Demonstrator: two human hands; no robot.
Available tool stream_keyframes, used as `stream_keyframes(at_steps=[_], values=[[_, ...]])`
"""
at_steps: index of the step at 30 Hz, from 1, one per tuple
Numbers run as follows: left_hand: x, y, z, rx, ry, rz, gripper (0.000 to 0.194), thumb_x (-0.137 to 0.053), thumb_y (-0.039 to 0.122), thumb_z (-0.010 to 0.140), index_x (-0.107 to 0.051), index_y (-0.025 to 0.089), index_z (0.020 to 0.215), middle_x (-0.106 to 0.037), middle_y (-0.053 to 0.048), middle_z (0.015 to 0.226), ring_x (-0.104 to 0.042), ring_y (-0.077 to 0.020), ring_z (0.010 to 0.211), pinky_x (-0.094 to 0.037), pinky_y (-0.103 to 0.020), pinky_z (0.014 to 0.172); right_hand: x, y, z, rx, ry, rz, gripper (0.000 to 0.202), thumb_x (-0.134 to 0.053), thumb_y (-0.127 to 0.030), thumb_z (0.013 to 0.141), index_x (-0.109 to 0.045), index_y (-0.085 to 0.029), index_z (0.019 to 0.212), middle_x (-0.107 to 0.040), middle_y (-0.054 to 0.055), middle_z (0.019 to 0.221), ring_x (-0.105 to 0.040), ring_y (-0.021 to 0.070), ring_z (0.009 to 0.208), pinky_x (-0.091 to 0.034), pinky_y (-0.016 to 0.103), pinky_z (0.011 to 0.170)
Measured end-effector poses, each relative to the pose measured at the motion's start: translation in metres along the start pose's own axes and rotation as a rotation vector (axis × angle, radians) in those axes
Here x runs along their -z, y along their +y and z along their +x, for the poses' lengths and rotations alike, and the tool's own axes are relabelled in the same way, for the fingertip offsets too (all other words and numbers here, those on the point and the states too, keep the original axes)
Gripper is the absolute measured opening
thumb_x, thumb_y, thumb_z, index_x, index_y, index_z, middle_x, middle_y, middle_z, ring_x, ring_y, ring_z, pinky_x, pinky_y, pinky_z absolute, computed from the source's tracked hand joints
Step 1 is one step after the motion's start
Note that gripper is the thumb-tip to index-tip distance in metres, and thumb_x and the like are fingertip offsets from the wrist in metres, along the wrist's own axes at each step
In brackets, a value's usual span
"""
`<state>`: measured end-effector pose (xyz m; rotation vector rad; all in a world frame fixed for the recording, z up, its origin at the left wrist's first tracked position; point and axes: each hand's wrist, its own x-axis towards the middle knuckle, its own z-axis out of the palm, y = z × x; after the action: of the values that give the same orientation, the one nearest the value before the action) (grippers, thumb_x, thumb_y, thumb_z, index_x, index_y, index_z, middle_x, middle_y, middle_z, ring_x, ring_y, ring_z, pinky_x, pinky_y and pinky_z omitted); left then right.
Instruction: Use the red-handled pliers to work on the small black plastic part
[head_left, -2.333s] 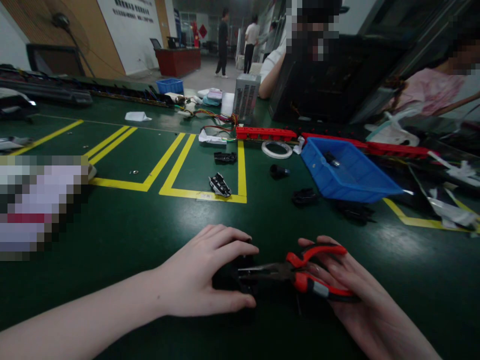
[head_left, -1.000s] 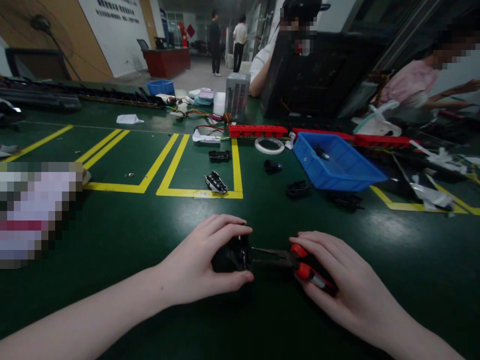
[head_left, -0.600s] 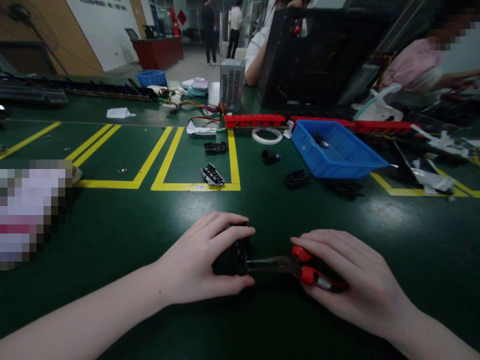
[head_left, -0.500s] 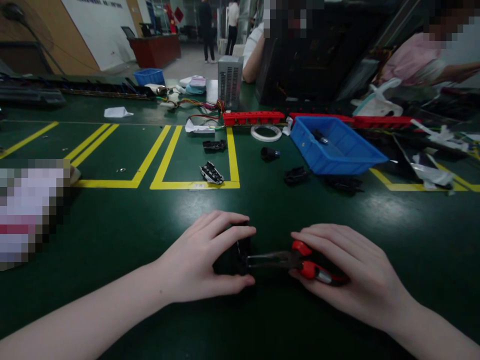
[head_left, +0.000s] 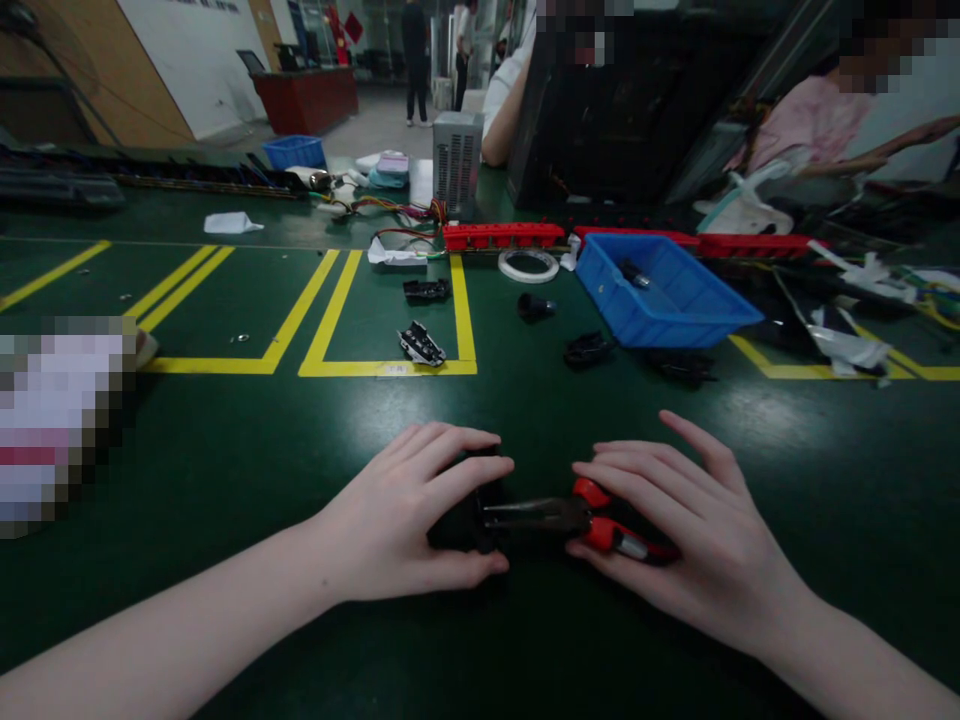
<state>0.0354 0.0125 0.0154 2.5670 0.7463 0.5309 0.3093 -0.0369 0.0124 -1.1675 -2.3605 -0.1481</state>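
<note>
My left hand point(head_left: 420, 510) is closed around a dark plastic part point(head_left: 461, 522) on the green tabletop, its fingers over the top and thumb along the near side. Most of that part is hidden by the hand and by shadow. In my right hand point(head_left: 690, 520) is a pair of long-nose pliers point(head_left: 551, 514) with red and black handles. The jaws point left and their tips meet the right edge of the dark part; whether they grip it I cannot tell. One finger of the right hand is lifted off the handles.
Beyond my hands lie black plastic pieces point(head_left: 421, 343), a black cylindrical piece point(head_left: 535, 306) and a tape roll point(head_left: 529, 265). A blue bin point(head_left: 667, 295) stands to the right. Behind are a metal power supply box point(head_left: 457, 165) and red strips point(head_left: 504, 236). People are across the table.
The pliers and right hand have shifted slightly left, toward the dark part. One right finger has risen off the handles. My left hand has stayed nearly in place.
</note>
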Motion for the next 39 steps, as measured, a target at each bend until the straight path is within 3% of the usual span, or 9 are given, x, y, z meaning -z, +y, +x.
stream_keyframes(at_steps=[7,16,20,23,39], values=[[0.0002,0.0003,0.0008,-0.004,-0.015,0.003,0.054,-0.065,0.044,0.085,-0.050,0.021,0.132,-0.053,-0.012,0.137,-0.051,-0.0278,0.122,-0.044,-0.044,0.099,0.0030,-0.0015,-0.0011,0.027,-0.039,-0.021,0.032,-0.066,-0.036,0.084,-0.059,-0.023,0.113,-0.072,0.004,0.099,-0.065,0.0266,0.103,-0.027,0.055,0.113],[0.0010,0.0003,0.0009,-0.025,-0.030,-0.013,0.056,-0.063,0.051,0.086,-0.051,0.020,0.131,-0.055,-0.012,0.135,-0.052,-0.0273,0.120,-0.043,-0.042,0.097,0.0040,-0.0027,-0.0005,0.043,-0.044,-0.024,0.032,-0.065,-0.035,0.085,-0.058,-0.022,0.114,-0.072,0.005,0.099,-0.067,0.0264,0.098,-0.030,0.056,0.112],[0.0019,0.0002,0.0016,-0.024,-0.037,-0.029,0.058,-0.063,0.056,0.085,-0.052,0.020,0.130,-0.057,-0.011,0.132,-0.053,-0.0270,0.118,-0.043,-0.041,0.096,0.0039,-0.0028,0.0006,0.038,-0.069,0.030,0.036,-0.066,-0.037,0.085,-0.058,-0.019,0.115,-0.070,0.008,0.099,-0.067,0.0229,0.089,-0.052,0.043,0.088],[0.0026,0.0000,0.0016,-0.013,-0.042,-0.045,0.059,-0.062,0.059,0.084,-0.054,0.020,0.128,-0.059,-0.011,0.128,-0.055,-0.0269,0.115,-0.043,-0.040,0.094,0.0039,-0.0038,0.0012,0.031,-0.069,0.061,0.036,-0.066,-0.036,0.086,-0.057,-0.018,0.116,-0.070,0.010,0.100,-0.066,0.0221,0.089,-0.054,0.036,0.075],[0.0025,0.0002,0.0010,-0.016,-0.050,-0.089,0.055,-0.060,0.061,0.085,-0.058,0.021,0.122,-0.064,-0.009,0.119,-0.058,-0.0261,0.108,-0.041,-0.040,0.094,0.0001,-0.0049,0.0007,0.018,-0.053,0.118,0.040,-0.068,-0.033,0.081,-0.058,-0.020,0.117,-0.070,0.010,0.104,-0.067,0.0248,0.095,-0.056,0.039,0.080]])
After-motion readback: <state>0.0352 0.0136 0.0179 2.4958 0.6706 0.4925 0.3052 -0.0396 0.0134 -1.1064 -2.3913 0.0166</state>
